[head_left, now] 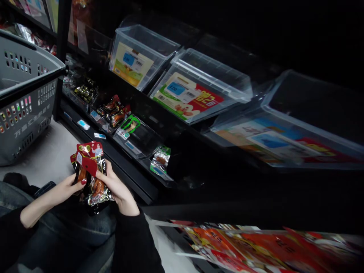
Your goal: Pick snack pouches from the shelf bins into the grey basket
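Several vacuum-sealed snack packs (98, 187) with red tops and brown meat-like contents are held up over my lap. My left hand (66, 187) grips their left side, its thumb with a red nail lying across the front. On the right side, my right hand (118, 189) wraps round the packs with its thumb pressed on the front. Similar red-topped packs (115, 112) lie in a low shelf bin ahead of my hands. Beside them are a green-edged pack (131, 124) and a green and silver pack (161, 160).
A grey shopping basket (31, 98) stands at the left on the pale floor (51, 146). Clear plastic bins with price labels, such as a middle bin (210, 72), line the shelf above. Red and orange packages (241, 242) are at the lower right. A black shelf edge (122, 167) runs close by.
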Demonstrator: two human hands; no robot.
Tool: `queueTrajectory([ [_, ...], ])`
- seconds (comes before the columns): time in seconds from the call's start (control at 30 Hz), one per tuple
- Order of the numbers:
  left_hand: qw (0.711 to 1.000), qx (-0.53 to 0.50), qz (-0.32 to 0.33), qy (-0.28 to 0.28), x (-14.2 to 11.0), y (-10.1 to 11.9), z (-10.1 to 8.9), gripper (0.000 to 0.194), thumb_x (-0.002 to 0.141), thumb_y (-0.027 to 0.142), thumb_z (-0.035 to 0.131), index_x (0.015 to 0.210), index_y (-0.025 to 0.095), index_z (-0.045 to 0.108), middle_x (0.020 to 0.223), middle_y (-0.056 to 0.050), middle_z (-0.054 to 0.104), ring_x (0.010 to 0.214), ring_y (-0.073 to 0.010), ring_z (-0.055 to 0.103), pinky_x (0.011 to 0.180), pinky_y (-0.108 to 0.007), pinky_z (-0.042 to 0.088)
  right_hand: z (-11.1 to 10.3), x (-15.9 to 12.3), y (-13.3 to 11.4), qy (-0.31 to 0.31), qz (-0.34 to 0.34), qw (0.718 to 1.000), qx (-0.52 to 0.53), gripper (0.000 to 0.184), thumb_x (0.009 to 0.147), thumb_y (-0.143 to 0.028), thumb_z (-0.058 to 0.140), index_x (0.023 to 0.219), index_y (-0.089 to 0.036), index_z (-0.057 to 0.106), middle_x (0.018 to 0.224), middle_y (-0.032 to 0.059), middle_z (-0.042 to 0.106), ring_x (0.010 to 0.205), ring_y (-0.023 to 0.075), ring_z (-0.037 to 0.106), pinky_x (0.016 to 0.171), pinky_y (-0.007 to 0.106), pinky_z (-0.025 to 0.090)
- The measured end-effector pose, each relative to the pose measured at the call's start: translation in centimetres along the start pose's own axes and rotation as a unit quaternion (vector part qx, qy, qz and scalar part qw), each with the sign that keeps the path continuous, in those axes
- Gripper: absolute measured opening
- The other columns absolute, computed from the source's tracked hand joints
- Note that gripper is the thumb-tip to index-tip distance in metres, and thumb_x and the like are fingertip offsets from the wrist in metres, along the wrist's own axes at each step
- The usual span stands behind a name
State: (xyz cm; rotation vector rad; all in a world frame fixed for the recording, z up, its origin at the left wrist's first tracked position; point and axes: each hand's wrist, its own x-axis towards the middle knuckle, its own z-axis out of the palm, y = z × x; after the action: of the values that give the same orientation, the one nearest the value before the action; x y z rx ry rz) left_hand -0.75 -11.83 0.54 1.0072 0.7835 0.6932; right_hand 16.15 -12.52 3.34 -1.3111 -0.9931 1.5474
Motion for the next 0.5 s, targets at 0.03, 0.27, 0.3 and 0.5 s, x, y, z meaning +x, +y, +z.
queueTrajectory([
  [0.03,1.000,0.010,0.002,0.004,0.0,0.1,0.0,0.028,0.071,0.032,0.062,0.095,0.019,0.067,0.083,-0.002,0.069,0.086,-0.0224,0.057,0.076,-0.029,0.044,0.0,0.0,0.1,-0.016,0.037,0.999,0.030,0.053,0.066,-0.031,0.066,0.113,-0.019,0.044,0.100,0.0057,0.063,0.088,0.0202,0.062,0.079,0.036,0.048],
  [0.27,0.999,0.027,-0.023,0.030,-0.2,0.3,-0.3,0.018,0.070,0.030,0.062,0.082,0.019,0.070,0.080,-0.002,0.067,0.090,-0.0222,0.053,0.079,-0.024,0.039,0.5,0.1,0.3,-0.040,0.080,0.994,0.058,0.027,0.060,-0.022,0.068,0.086,-0.018,0.064,0.077,-0.0003,0.069,0.070,0.0168,0.064,0.074,0.031,0.048],
  [0.3,0.999,0.013,-0.023,0.040,-0.2,0.1,-0.2,0.018,0.070,0.029,0.063,0.083,0.019,0.070,0.083,-0.003,0.066,0.092,-0.0221,0.052,0.079,-0.023,0.039,0.6,0.2,0.4,-0.031,0.072,0.995,0.055,0.026,0.059,-0.021,0.068,0.085,-0.018,0.065,0.076,-0.0003,0.069,0.071,0.0172,0.064,0.074,0.031,0.048],
  [0.5,0.982,-0.134,0.016,0.135,0.9,-1.2,0.1,0.035,0.071,0.031,0.062,0.103,0.017,0.061,0.111,-0.007,0.058,0.104,-0.0217,0.050,0.087,-0.028,0.037,1.3,1.3,1.4,0.034,0.033,0.997,0.054,0.026,0.054,-0.021,0.071,0.079,-0.015,0.066,0.071,0.0008,0.069,0.067,0.0177,0.063,0.071,0.031,0.047],
])
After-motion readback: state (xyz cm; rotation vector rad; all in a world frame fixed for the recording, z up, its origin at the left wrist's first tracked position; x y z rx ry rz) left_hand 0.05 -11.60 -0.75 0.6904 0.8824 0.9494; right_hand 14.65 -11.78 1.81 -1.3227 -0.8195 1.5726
